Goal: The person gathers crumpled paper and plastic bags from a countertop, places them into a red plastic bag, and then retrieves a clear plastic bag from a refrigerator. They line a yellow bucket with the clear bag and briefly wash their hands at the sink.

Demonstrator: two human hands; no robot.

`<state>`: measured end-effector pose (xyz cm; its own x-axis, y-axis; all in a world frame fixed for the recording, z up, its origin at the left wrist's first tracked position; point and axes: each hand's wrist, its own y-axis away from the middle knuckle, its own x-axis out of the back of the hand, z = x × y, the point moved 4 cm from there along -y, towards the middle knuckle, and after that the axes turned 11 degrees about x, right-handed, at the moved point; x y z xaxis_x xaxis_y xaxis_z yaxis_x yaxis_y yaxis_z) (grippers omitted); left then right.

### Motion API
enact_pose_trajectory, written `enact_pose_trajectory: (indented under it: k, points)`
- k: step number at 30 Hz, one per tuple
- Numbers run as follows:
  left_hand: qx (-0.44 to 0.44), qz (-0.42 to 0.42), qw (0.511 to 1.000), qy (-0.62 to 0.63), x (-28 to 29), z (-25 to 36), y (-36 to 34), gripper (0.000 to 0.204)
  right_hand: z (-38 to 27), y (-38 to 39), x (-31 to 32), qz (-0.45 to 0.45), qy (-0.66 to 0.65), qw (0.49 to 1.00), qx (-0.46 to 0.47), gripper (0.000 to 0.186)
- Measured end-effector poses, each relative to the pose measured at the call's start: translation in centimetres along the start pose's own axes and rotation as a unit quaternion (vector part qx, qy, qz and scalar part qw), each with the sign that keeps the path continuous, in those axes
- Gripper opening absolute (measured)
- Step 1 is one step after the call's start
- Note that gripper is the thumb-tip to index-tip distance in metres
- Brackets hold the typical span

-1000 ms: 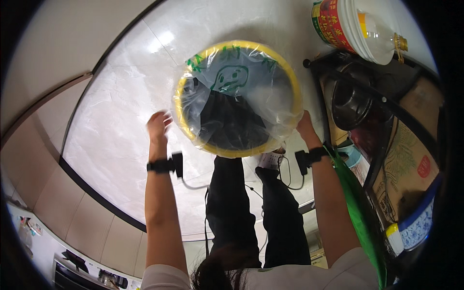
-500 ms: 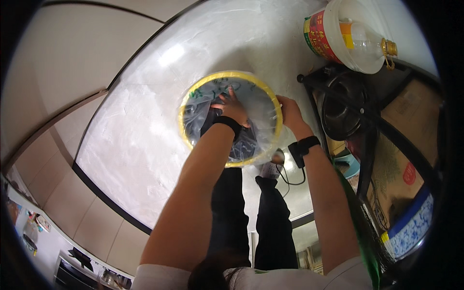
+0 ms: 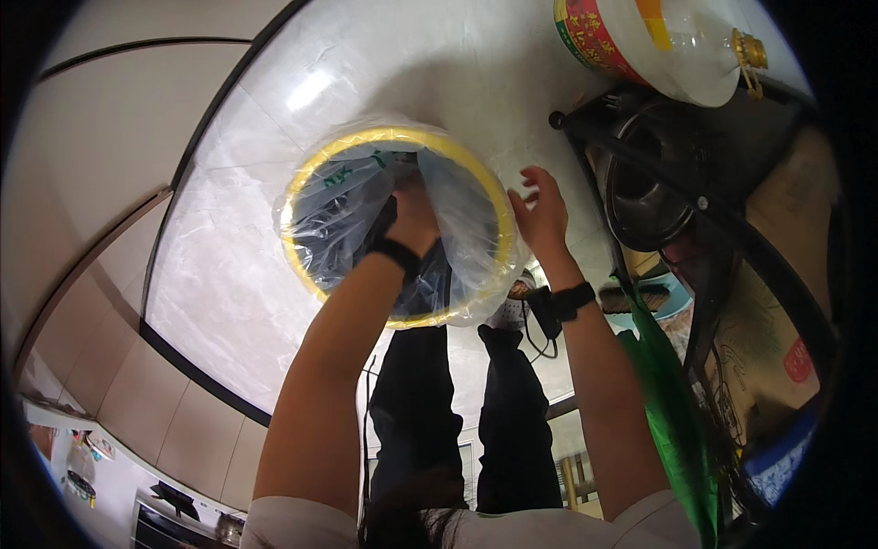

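A round bin with a yellow rim (image 3: 505, 220) stands on the floor, lined with a clear plastic bag (image 3: 468, 206) that folds out over the rim and bears green print. My left hand (image 3: 417, 215) reaches down inside the bin against the bag; its fingers are lost in shadow and folds. My right hand (image 3: 545, 215) hovers just right of the rim, fingers spread and curved, holding nothing. Both wrists wear black bands.
To the right stands a black rack (image 3: 700, 203) with a black pan (image 3: 649, 188). A clear bottle (image 3: 700, 50) with a gold cap lies above it. A green bag (image 3: 672, 412), a cardboard box (image 3: 773, 311) and a brush (image 3: 636, 297) are nearer. Pale cabinets (image 3: 119, 302) line the left.
My right hand has let go of the rim and opened beside it. My left hand has gone deeper into the bin. In view, the bin now sits further left and looks larger.
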<state>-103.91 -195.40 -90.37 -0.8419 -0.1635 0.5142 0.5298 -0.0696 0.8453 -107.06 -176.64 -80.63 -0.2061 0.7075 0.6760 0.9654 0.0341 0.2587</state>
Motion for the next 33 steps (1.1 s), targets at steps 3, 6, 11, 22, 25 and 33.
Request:
enact_pose_trajectory:
  k: [3,6,11,22,25,33]
  points:
    - [0.102,0.003,0.967,-0.235,2.0,-0.2,4.0,0.076,0.9,2.6,-0.5,-0.145,0.038,0.983,-0.109,0.038]
    - [0.184,0.031,0.982,-0.040,2.1,-2.4,4.0,0.080,1.5,2.9,-2.9,-0.209,0.019,0.974,-0.091,0.025]
    - [0.215,-0.041,0.973,-0.073,-4.4,-6.9,-3.1,0.081,3.1,0.9,-6.0,-0.133,0.021,0.990,-0.047,0.019]
    - [0.161,-0.091,0.983,0.012,4.0,-4.4,2.6,0.044,0.8,1.5,-2.1,-0.081,-0.118,0.975,-0.170,0.014]
    - [0.176,-0.019,0.954,0.244,7.2,-2.4,5.8,0.045,-2.1,3.0,0.3,0.012,-0.215,0.962,-0.168,0.024]
    - [-0.073,-0.088,0.980,0.164,4.6,2.5,6.1,0.054,-9.3,5.8,0.3,-0.085,-0.108,0.988,-0.077,0.056]
